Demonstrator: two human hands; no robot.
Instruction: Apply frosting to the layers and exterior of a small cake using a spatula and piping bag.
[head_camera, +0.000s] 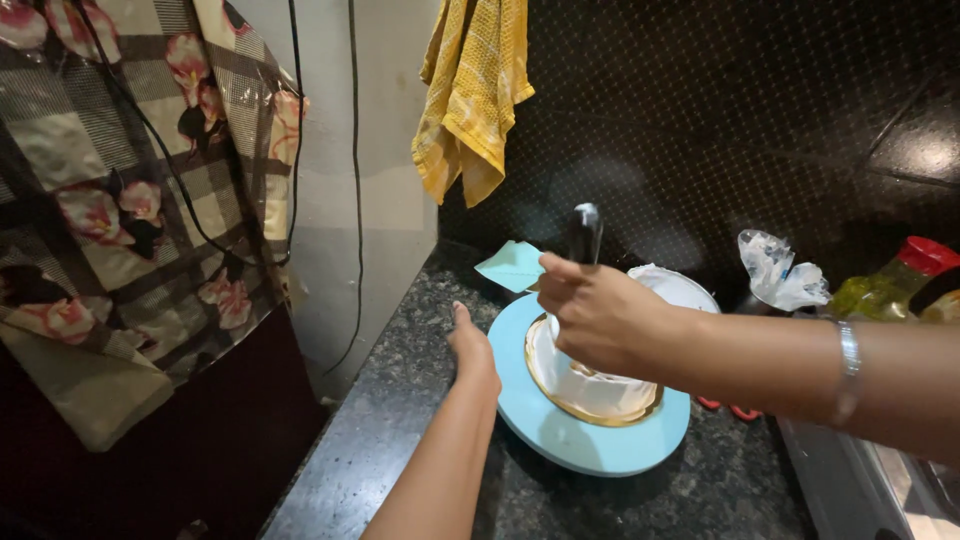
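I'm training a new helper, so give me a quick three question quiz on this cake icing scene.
1. True or false: the right hand grips a dark-handled tool over the white cake.
2. What does the left hand touch?
A. the yellow towel
B. the rim of the light blue turntable
C. the oil bottle
3. Fill in: the cake sits on a ____ coloured board.

Key
1. True
2. B
3. gold
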